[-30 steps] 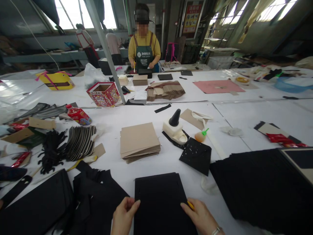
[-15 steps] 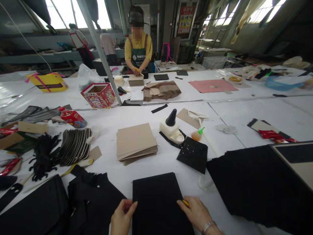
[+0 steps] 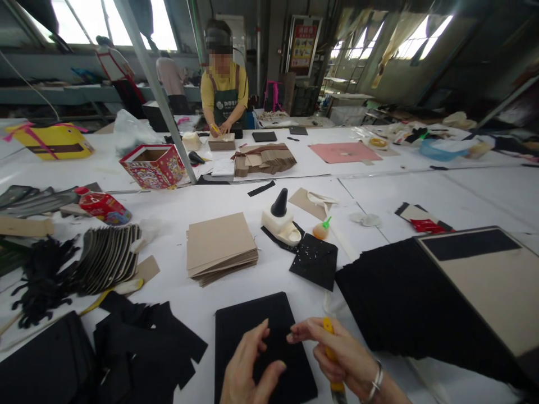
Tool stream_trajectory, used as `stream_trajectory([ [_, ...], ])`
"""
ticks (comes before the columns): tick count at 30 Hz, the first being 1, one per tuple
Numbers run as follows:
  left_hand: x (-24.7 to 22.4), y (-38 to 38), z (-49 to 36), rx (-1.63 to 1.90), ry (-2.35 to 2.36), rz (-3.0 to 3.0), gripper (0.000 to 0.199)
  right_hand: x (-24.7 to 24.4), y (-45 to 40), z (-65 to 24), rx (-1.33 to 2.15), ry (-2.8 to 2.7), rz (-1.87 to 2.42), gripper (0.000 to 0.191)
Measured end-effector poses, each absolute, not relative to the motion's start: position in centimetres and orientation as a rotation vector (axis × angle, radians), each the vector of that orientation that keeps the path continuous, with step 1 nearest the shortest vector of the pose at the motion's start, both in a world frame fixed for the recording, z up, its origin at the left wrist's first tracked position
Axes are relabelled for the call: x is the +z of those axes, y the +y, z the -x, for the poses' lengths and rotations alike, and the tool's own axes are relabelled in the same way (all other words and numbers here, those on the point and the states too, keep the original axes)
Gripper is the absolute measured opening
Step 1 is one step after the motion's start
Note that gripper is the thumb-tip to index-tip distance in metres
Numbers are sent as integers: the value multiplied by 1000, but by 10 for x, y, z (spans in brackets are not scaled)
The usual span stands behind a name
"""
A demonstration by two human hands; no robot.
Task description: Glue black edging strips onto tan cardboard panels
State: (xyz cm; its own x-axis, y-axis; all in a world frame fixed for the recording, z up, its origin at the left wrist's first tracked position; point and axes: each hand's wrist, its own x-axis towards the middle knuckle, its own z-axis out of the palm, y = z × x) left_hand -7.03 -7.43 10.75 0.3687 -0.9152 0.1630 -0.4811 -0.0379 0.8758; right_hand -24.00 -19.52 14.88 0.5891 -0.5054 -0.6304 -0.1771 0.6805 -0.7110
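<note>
A stack of flat black rectangular pieces (image 3: 252, 314) lies in front of me. Over it hovers my left hand (image 3: 252, 365), thumb spread from the fingers and nothing held. My right hand (image 3: 341, 348) is at the stack's right side, its lower fingers closed round a yellow-handled brush (image 3: 329, 325) that points down; its working end is cut off by the frame's bottom edge. The index finger of that hand stretches over the black stack. Beyond lies a stack of beige boards (image 3: 219, 241). A white plastic container with a black cone (image 3: 280, 203) stands right of the boards.
Black fabric sheets (image 3: 391, 297) fan out at right beside a beige panel (image 3: 480, 280). Black scraps (image 3: 143, 342) and curved dark strips (image 3: 109, 258) lie left. A small orange bottle (image 3: 321, 230) sits beyond a speckled black piece (image 3: 315, 261). A co-worker (image 3: 225, 90) stands across the table.
Both hands have come off the black stack's side edges and moved in over it. The yellow handle now shows much more in my right hand. The view has turned slightly right.
</note>
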Motion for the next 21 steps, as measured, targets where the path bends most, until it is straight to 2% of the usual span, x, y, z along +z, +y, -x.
stream_trajectory([
  [2, 120, -89, 81, -528, -1428, -1549, 54, 154, -190, 236, -214, 875, 834, 50],
  [6, 134, -109, 87, -456, -1388, -1463, 27, 157, -187, 231, -158, 869, 941, 60],
  [9, 134, -111, 85, -608, -1270, -1461, 19, 162, -188, 230, -144, 895, 1030, 67],
  [12, 128, -106, 84, -666, -1299, -1436, 22, 168, -187, 229, -146, 849, 1023, 62],
  [17, 121, -101, 81, -347, -1442, -1374, 34, 176, -184, 227, -164, 757, 947, 58],
  [21, 133, -108, 75, -266, -1528, -1340, 34, 184, -187, 225, -184, 751, 942, 59],
])
